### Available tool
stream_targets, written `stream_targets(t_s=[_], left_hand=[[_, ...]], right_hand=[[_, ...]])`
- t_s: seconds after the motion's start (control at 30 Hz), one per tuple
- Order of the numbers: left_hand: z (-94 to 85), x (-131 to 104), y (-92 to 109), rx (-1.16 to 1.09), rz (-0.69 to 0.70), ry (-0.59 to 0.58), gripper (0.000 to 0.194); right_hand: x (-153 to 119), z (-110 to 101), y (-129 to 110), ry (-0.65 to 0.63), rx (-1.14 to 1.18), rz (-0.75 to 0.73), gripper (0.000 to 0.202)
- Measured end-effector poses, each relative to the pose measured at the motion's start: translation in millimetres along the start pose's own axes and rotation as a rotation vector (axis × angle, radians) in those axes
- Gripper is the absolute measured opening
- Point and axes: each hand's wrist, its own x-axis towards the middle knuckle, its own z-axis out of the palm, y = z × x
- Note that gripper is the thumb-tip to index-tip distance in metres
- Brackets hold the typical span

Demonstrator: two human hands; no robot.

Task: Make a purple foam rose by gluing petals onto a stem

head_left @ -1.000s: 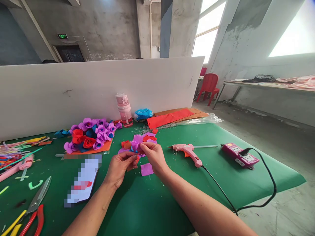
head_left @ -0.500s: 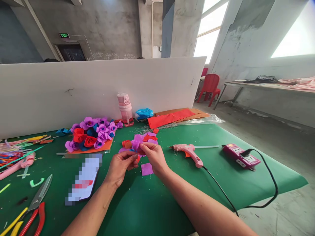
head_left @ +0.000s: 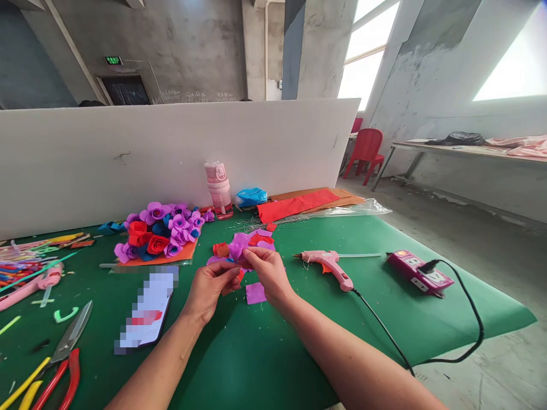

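Note:
My left hand (head_left: 208,289) and my right hand (head_left: 268,274) meet over the middle of the table, both closed in a pinch. Between their fingertips is a purple paper flower (head_left: 238,247) with a bit of blue at its base; the fingers partly hide it. Loose purple and red paper pieces lie just behind and under the hands. A purple paper square (head_left: 256,293) rests on the table beside my right wrist. Farther right lies a pink hot glue gun (head_left: 329,265) with a clear glue stick in its back.
Finished purple, red and blue paper flowers (head_left: 158,230) are piled at the back left. A phone (head_left: 149,310), scissors (head_left: 70,336) and red-and-yellow-handled pliers lie left. A pink bottle (head_left: 219,191) stands before the white board (head_left: 171,148). A purple power strip (head_left: 419,273) with a black cord sits right.
Both hands stay in nearly the same pinch on the flower. The whole view has shifted very slightly.

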Motion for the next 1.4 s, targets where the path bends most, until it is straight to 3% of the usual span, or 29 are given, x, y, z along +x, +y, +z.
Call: stream_targets(t_s=[1.4], left_hand=[[0.6, -0.4, -1.6, 0.003, 0.011, 0.076, 0.028]], right_hand=[[-3.0, 3.1, 3.9, -0.043, -0.030, 0.023, 0.020]])
